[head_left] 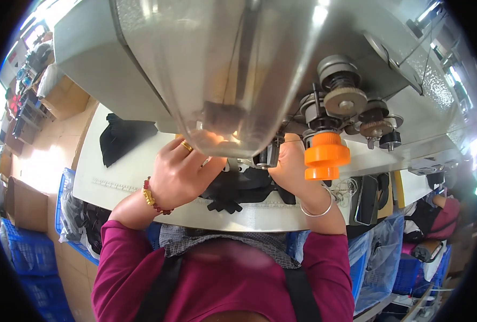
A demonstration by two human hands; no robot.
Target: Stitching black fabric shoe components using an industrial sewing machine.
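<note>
A flat piece of black fabric with ragged, lobed edges [238,189] is seen lying on the white worktable [115,182], directly beneath the head of a large grey metal sewing machine [206,59]. Its long axis runs roughly left to right across the table, parallel to the near table edge, and its lobed ends point toward the person. The far part of the piece is hidden under the machine head.

The left hand [182,172], marked by a gold ring and a red and gold beaded bracelet, is laid on the left part of the black piece, the fingers curled and reaching up under the machine head. Whether the fabric is pinched or only pressed cannot be told, since the fingertips are hidden. The right hand [295,172], with a thin silver bangle at the wrist, is placed at the right end of the piece, just beside the presser area; its fingers are bent inward, and their grip cannot be told either.

An orange ribbed plastic knob [326,155] is seen just right of the right hand, below grey metal pulleys [343,94]. A second heap of black fabric [123,137] lies well apart on the left of the table. Blue plastic crates [31,252] stand on the floor at the left.
</note>
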